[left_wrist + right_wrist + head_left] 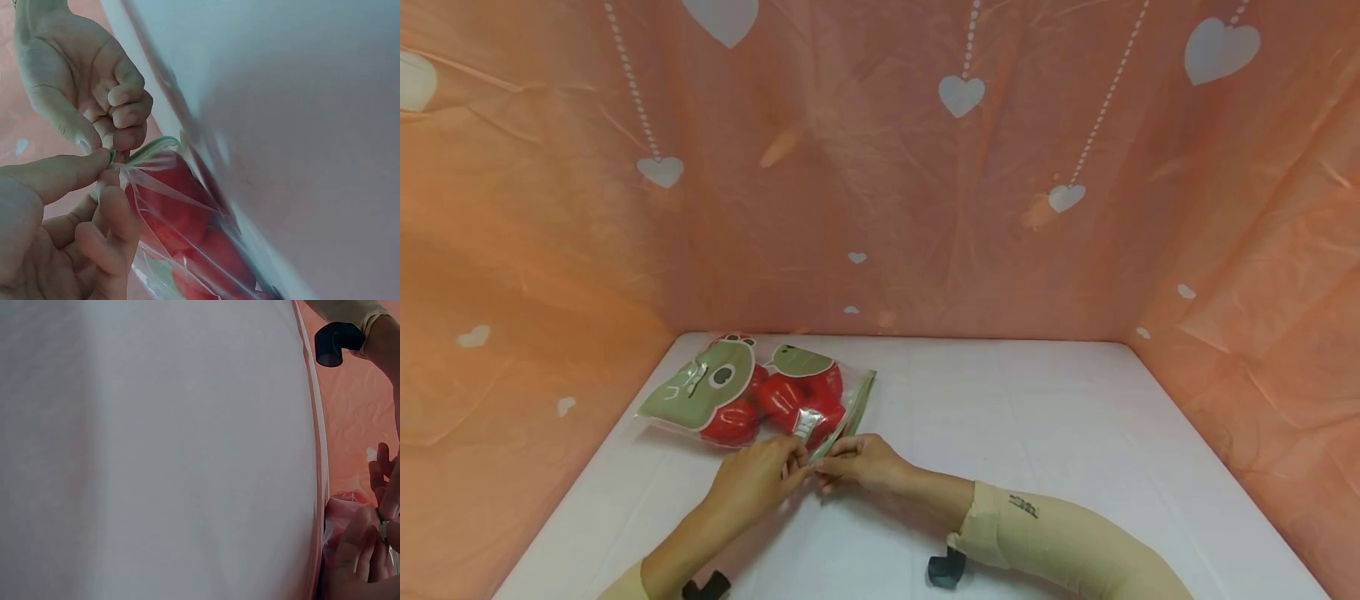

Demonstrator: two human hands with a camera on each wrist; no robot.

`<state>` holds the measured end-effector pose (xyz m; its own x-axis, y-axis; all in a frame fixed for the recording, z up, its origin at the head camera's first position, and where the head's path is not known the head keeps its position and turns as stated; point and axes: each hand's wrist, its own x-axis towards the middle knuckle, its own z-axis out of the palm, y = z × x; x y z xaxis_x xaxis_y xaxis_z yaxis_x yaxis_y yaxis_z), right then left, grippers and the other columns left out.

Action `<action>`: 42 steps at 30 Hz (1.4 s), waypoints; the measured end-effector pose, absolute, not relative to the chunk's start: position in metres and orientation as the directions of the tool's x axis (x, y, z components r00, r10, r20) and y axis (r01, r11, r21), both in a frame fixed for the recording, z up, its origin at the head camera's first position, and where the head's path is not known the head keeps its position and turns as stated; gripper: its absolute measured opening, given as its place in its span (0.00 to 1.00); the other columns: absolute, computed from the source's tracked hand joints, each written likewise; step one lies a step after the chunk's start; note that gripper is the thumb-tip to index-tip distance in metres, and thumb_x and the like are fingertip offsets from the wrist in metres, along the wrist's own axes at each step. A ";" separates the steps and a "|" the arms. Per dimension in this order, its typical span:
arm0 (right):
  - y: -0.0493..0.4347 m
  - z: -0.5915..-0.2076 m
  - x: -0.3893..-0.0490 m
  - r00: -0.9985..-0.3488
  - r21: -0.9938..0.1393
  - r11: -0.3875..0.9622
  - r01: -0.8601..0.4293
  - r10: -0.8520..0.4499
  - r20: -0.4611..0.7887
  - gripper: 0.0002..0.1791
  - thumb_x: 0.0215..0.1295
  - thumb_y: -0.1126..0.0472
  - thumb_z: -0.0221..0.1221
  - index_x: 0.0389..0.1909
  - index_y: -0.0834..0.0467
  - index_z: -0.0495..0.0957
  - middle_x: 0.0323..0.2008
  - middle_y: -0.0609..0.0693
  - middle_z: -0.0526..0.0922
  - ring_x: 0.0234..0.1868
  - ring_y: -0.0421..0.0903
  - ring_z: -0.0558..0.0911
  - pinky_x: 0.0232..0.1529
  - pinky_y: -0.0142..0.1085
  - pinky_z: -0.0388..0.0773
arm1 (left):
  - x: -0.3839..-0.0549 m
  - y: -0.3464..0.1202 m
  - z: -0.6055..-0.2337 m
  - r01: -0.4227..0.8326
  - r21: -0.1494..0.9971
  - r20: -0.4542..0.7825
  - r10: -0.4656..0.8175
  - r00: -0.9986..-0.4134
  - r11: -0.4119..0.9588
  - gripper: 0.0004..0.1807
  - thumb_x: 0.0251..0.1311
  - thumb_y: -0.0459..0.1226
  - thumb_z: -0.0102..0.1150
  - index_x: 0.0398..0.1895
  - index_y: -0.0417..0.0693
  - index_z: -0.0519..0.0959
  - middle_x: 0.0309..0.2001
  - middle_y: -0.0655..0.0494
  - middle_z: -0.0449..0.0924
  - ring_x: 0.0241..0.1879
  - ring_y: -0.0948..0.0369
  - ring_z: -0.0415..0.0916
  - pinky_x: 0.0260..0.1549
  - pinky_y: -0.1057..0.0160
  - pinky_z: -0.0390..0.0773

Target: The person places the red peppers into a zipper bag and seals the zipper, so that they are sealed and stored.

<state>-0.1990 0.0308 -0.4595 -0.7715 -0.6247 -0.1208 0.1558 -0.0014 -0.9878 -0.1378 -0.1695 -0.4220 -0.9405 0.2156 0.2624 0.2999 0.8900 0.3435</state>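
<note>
A clear zip bag (857,392) lies on the table, printed with green cartoon animal shapes and edged by a green zip strip. Glossy red rounded items (782,398) show through its plastic. At the bag's near corner, my left hand (756,477) pinches the strip's end between thumb and forefinger. Right beside it, my right hand (871,463) grips the same corner with its fingertips. In the left wrist view the thumb tips nearly meet at the green strip (153,147), and the right hand's other fingers are curled. The right wrist view catches both hands at its lower right edge.
A white-covered table (1000,417) extends beneath the bag and to its right. Orange curtains (887,208) with white hearts enclose the back and both sides. Dark wrist-worn pieces (946,569) sit under the forearms, near the beige sleeves (1052,533).
</note>
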 end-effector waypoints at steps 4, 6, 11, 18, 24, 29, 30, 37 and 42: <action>0.030 -0.460 -0.200 -0.775 -0.985 0.010 0.169 -0.617 -0.140 0.10 0.75 0.71 0.62 0.47 0.77 0.81 0.38 0.65 0.91 0.30 0.39 0.88 0.44 0.37 0.88 | -0.138 -0.169 -0.422 0.308 0.338 0.273 0.221 -0.936 0.889 0.12 0.58 0.41 0.80 0.30 0.60 0.82 0.24 0.71 0.75 0.25 0.71 0.71 0.23 0.63 0.72; 0.030 -0.460 -0.200 -0.773 -0.985 0.019 0.171 -0.617 -0.147 0.10 0.75 0.71 0.62 0.47 0.78 0.81 0.37 0.63 0.91 0.30 0.39 0.88 0.44 0.37 0.88 | -0.138 -0.169 -0.421 0.305 0.338 0.269 0.219 -0.938 0.890 0.12 0.58 0.41 0.80 0.30 0.60 0.82 0.24 0.71 0.75 0.25 0.71 0.71 0.23 0.63 0.72; 0.030 -0.459 -0.200 -0.772 -0.987 0.043 0.153 -0.618 -0.146 0.12 0.75 0.70 0.63 0.47 0.79 0.82 0.35 0.59 0.91 0.29 0.38 0.87 0.43 0.35 0.87 | -0.138 -0.167 -0.421 0.290 0.332 0.243 0.216 -0.946 0.898 0.11 0.59 0.40 0.79 0.30 0.59 0.81 0.25 0.69 0.76 0.26 0.69 0.74 0.25 0.61 0.74; 0.030 -0.462 -0.207 -0.765 -0.989 0.054 0.138 -0.628 -0.141 0.13 0.75 0.69 0.63 0.46 0.79 0.82 0.36 0.60 0.91 0.29 0.39 0.88 0.43 0.35 0.87 | -0.138 -0.167 -0.425 0.303 0.294 0.253 0.232 -0.939 0.907 0.13 0.59 0.38 0.79 0.29 0.59 0.80 0.24 0.68 0.73 0.25 0.68 0.70 0.25 0.60 0.72; 0.033 -0.463 -0.214 -0.771 -0.993 0.063 0.103 -0.626 -0.120 0.13 0.75 0.70 0.61 0.46 0.82 0.81 0.38 0.66 0.90 0.30 0.38 0.88 0.44 0.37 0.88 | -0.139 -0.168 -0.428 0.328 0.272 0.281 0.252 -0.926 0.904 0.14 0.59 0.38 0.79 0.28 0.60 0.79 0.24 0.69 0.71 0.25 0.68 0.69 0.24 0.59 0.72; 0.036 -0.461 -0.218 -0.778 -0.993 0.084 0.088 -0.616 -0.122 0.13 0.75 0.70 0.61 0.45 0.81 0.81 0.39 0.68 0.90 0.31 0.39 0.89 0.44 0.38 0.88 | -0.139 -0.168 -0.428 0.349 0.263 0.293 0.270 -0.917 0.900 0.14 0.58 0.37 0.79 0.28 0.60 0.79 0.24 0.69 0.73 0.24 0.68 0.69 0.24 0.60 0.71; 0.037 -0.461 -0.219 -0.780 -0.992 0.091 0.083 -0.614 -0.121 0.13 0.75 0.69 0.60 0.45 0.80 0.81 0.39 0.68 0.90 0.31 0.39 0.89 0.44 0.39 0.88 | -0.139 -0.168 -0.428 0.351 0.265 0.292 0.272 -0.917 0.898 0.14 0.58 0.36 0.79 0.28 0.59 0.79 0.24 0.69 0.73 0.24 0.68 0.69 0.24 0.60 0.71; 0.042 -0.460 -0.230 -0.807 -0.992 0.107 0.059 -0.580 -0.110 0.12 0.73 0.68 0.63 0.42 0.77 0.84 0.33 0.62 0.91 0.28 0.38 0.88 0.42 0.36 0.87 | -0.137 -0.168 -0.426 0.361 0.290 0.280 0.282 -0.918 0.887 0.14 0.57 0.35 0.79 0.29 0.59 0.79 0.24 0.68 0.70 0.25 0.68 0.66 0.24 0.63 0.69; 0.044 -0.457 -0.233 -0.819 -0.989 0.127 0.078 -0.557 -0.136 0.10 0.73 0.66 0.64 0.40 0.73 0.86 0.33 0.57 0.92 0.29 0.38 0.88 0.41 0.34 0.86 | -0.137 -0.168 -0.426 0.383 0.281 0.295 0.300 -0.907 0.880 0.15 0.57 0.35 0.79 0.28 0.59 0.79 0.23 0.69 0.69 0.24 0.69 0.65 0.23 0.64 0.67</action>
